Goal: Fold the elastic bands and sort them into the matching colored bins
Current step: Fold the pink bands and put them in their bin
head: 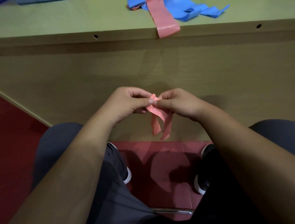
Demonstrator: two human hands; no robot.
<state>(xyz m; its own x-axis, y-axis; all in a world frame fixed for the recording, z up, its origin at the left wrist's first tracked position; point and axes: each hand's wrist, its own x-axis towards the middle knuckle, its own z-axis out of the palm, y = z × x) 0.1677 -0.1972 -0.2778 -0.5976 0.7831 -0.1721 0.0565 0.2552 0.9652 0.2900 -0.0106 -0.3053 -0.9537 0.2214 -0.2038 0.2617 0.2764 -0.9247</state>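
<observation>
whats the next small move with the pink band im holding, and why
Probably fold the hanging tails up onto the pleats: the left hand and right hand both pinch the pink band at its folded top, and the rest dangles unfolded.

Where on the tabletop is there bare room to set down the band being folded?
Bare: the tabletop stretch left of the draped pink band, up to the blue piece at the far-left edge; also the near-right strip below the blue bands. Crowded: far middle, where those bands overlap.

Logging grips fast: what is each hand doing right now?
Left hand: pinching the folded end of the pink band.
Right hand: pinching the same pink band.
</observation>
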